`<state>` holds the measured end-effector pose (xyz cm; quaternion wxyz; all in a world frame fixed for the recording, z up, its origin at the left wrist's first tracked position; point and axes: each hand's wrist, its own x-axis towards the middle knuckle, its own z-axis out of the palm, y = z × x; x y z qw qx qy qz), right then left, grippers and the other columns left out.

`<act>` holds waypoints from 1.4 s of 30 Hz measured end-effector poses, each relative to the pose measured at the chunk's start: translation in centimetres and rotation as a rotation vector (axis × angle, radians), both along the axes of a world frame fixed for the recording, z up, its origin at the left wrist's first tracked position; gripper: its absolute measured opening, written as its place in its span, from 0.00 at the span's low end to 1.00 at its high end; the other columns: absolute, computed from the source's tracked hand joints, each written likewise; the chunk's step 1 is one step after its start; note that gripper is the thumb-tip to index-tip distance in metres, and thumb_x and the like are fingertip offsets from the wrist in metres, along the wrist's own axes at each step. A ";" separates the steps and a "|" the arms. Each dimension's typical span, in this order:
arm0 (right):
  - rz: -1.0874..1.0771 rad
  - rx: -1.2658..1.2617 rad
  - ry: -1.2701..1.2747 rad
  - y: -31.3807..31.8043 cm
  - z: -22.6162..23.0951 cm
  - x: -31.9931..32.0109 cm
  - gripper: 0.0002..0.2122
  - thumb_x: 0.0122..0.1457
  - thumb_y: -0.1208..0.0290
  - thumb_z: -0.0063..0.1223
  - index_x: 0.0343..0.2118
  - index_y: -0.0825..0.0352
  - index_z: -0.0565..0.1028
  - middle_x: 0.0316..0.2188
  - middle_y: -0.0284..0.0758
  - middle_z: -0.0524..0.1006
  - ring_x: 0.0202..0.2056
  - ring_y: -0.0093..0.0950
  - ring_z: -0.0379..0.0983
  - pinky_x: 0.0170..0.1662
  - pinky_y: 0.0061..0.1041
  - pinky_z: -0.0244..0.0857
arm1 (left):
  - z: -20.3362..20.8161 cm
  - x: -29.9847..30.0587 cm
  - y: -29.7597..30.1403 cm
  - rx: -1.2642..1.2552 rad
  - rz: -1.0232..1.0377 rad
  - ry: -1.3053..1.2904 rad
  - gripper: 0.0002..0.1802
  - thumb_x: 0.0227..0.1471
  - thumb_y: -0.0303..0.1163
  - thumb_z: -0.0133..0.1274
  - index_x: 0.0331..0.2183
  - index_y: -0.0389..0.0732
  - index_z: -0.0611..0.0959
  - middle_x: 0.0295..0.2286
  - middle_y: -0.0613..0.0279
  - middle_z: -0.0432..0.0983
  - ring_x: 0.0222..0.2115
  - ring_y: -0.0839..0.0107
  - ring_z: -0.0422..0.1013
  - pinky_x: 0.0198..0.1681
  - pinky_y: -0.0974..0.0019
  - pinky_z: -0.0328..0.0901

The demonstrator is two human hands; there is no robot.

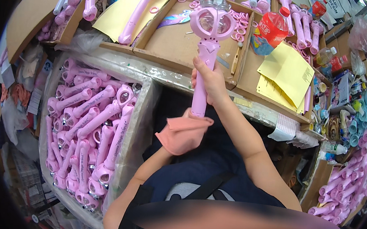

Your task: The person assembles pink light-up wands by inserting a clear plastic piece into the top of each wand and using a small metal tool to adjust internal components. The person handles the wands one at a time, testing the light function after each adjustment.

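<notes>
A pink toy wand (199,94) stands nearly upright in front of me, with a clear dome framed by its round head and a silvery crown-like tip. My right hand (210,80) wraps around the handle just below the head. At the handle's lower end is a salmon-pink cloth (184,134), draped over my left hand, whose fingers it mostly hides. Cloth and left hand press against the bottom of the wand. My left forearm (155,162) comes up from below.
A plastic-lined bin (144,111) heaped with pink wands is at left. Cardboard trays (167,47) on the bench hold pink rings, yellow paper (285,75), a brush (236,60) and a red-labelled bottle (270,31). More pink handles (345,181) are stacked at right.
</notes>
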<state>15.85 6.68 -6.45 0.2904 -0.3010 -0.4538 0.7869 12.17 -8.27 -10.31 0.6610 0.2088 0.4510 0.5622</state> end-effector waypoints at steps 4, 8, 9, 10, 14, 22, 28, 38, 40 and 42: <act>0.121 -0.270 0.254 -0.2 -0.2 0.1 0.28 0.62 0.51 0.57 0.60 0.60 0.63 0.21 0.29 0.70 0.18 0.18 0.66 0.21 0.22 0.64 | 0.7 0.6 -2.5 0.313 0.003 -0.038 0.17 0.54 0.37 0.60 0.36 0.34 0.75 0.26 0.57 0.76 0.27 0.69 0.75 0.29 0.66 0.71; 0.397 -0.670 0.830 -0.2 0.6 0.0 0.23 0.61 0.56 0.60 0.53 0.60 0.64 0.24 0.30 0.72 0.18 0.20 0.69 0.20 0.22 0.65 | 0.7 1.3 -3.3 0.083 -0.040 -0.801 0.22 0.57 0.45 0.58 0.38 0.36 0.72 0.28 0.57 0.75 0.28 0.66 0.77 0.32 0.64 0.73; 0.270 -0.528 0.620 -0.2 0.7 0.0 0.23 0.61 0.57 0.60 0.52 0.61 0.65 0.24 0.30 0.72 0.19 0.20 0.69 0.21 0.22 0.66 | 0.5 1.2 -2.7 0.077 -0.035 -0.706 0.21 0.57 0.44 0.58 0.38 0.36 0.73 0.28 0.57 0.75 0.28 0.66 0.76 0.31 0.65 0.72; 0.155 -0.381 0.400 -0.1 0.7 0.0 0.23 0.60 0.57 0.61 0.51 0.62 0.65 0.24 0.31 0.72 0.19 0.20 0.70 0.21 0.22 0.66 | 0.4 1.0 -2.4 0.057 0.024 -0.445 0.19 0.57 0.42 0.58 0.38 0.36 0.73 0.28 0.56 0.75 0.27 0.66 0.76 0.30 0.66 0.71; 0.010 0.098 0.028 -0.1 -0.2 0.3 0.23 0.58 0.64 0.62 0.50 0.68 0.64 0.28 0.34 0.72 0.20 0.21 0.71 0.22 0.22 0.67 | 0.4 0.4 -0.1 -0.024 0.050 -0.014 0.09 0.53 0.27 0.60 0.34 0.36 0.76 0.24 0.64 0.72 0.26 0.73 0.71 0.28 0.70 0.67; 0.202 -0.267 0.448 0.5 -0.4 1.4 0.24 0.64 0.55 0.53 0.56 0.66 0.64 0.28 0.33 0.74 0.25 0.20 0.74 0.28 0.24 0.73 | 2.5 1.6 -2.6 0.254 0.104 0.190 0.14 0.63 0.36 0.49 0.43 0.35 0.72 0.30 0.57 0.73 0.30 0.67 0.73 0.42 0.64 0.70; -0.003 -0.089 0.168 0.7 0.6 1.4 0.25 0.63 0.52 0.57 0.51 0.67 0.65 0.24 0.31 0.73 0.19 0.19 0.71 0.21 0.20 0.68 | 1.2 0.5 -1.3 0.245 0.091 -0.245 0.18 0.68 0.40 0.41 0.40 0.32 0.74 0.29 0.51 0.75 0.31 0.64 0.72 0.43 0.64 0.69; -0.100 0.013 0.035 -1.7 0.2 1.3 0.17 0.61 0.57 0.60 0.30 0.68 0.70 0.20 0.31 0.73 0.17 0.19 0.71 0.20 0.20 0.69 | 2.8 -0.2 1.1 0.324 0.113 0.188 0.10 0.63 0.28 0.45 0.32 0.31 0.75 0.21 0.54 0.74 0.21 0.63 0.73 0.28 0.65 0.71; -0.080 0.017 0.027 -0.9 0.2 1.4 0.17 0.61 0.57 0.60 0.30 0.68 0.70 0.21 0.31 0.73 0.17 0.19 0.71 0.20 0.20 0.69 | 3.7 0.4 0.3 0.433 0.088 0.334 0.08 0.60 0.25 0.47 0.30 0.32 0.77 0.20 0.58 0.74 0.22 0.65 0.73 0.29 0.67 0.71; -0.113 0.031 0.069 0.3 0.2 1.3 0.17 0.62 0.56 0.59 0.29 0.67 0.70 0.20 0.32 0.73 0.16 0.19 0.71 0.19 0.20 0.68 | 4.7 1.1 -1.2 0.024 -0.049 0.458 0.06 0.50 0.22 0.49 0.26 0.31 0.80 0.29 0.55 0.81 0.29 0.71 0.74 0.38 0.70 0.68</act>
